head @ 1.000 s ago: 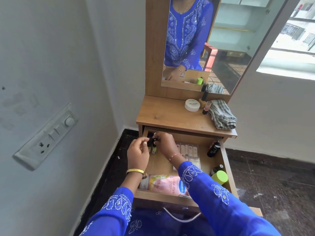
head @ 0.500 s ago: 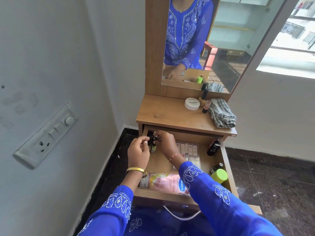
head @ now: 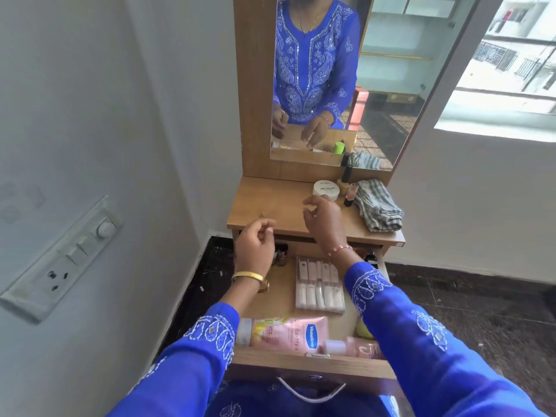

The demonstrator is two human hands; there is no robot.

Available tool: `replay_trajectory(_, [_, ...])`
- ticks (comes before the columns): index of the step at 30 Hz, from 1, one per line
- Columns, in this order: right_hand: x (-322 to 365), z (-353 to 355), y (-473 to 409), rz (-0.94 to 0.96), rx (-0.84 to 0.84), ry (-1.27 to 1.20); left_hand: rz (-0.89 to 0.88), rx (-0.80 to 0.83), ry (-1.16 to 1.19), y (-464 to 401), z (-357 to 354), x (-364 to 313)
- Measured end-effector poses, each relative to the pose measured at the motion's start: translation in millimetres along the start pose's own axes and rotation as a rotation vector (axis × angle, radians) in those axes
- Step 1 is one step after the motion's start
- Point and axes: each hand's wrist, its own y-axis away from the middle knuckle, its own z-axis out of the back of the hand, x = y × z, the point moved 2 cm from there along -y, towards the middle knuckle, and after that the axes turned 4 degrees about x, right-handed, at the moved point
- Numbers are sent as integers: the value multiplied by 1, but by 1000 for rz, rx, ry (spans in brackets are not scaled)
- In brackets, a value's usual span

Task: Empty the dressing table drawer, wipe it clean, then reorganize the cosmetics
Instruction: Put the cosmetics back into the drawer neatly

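Note:
The open drawer (head: 313, 361) holds a pink Vaseline tube (head: 285, 332) at the front. There is also a clear case of small white tubes (head: 319, 284), a small bottle (head: 282, 254) at the back left and a black bottle (head: 371, 258) at the back right. A green cap (head: 364, 329) and a pink bottle with a white cap (head: 352, 347) lie under my right sleeve. My left hand (head: 255, 245) hovers at the tabletop's front edge, thumb and forefinger pinching a tiny thin item (head: 261, 216). My right hand (head: 322, 219) hangs over the tabletop, fingers loosely curled, holding nothing I can see.
On the tabletop (head: 270, 206) stand a white jar (head: 326, 188), a nail polish bottle (head: 350, 195), a dark-capped bottle (head: 346, 174) and a folded checked cloth (head: 377, 206). A mirror (head: 376, 85) rises behind. The wall with a switchboard (head: 60, 257) is close on the left.
Both hands have lifted out of the drawer's back left corner to tabletop height. The small dark bottle they handled is no longer in them.

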Motion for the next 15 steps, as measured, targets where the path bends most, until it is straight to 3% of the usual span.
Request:
replay_trajectory(6, [-18, 2, -25, -112, 268, 232, -20, 58, 74, -20, -23, -32])
replay_trajectory(15, [-23, -2, -35, -104, 335, 349, 24, 76, 73, -23, -34, -30])
